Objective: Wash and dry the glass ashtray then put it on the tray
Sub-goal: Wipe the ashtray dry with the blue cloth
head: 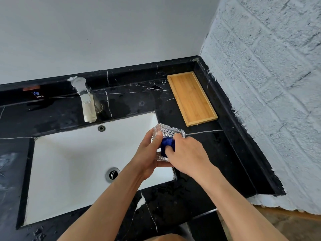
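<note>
Both forearms were bare from the bottom edge of the frame up to the wrists; no sleeve, cuff, watch or band showed on either. The left hand (149,153) and the right hand (188,156) wore no gloves and no rings. The nails that showed were short and unpainted. The arms were slim, with little visible hair.

A clear, ribbed glass ashtray (169,134) is held tilted above the sink's right edge, a blue cloth (167,144) pressed inside. Far right, the bamboo tray (192,100) lies flat.
</note>
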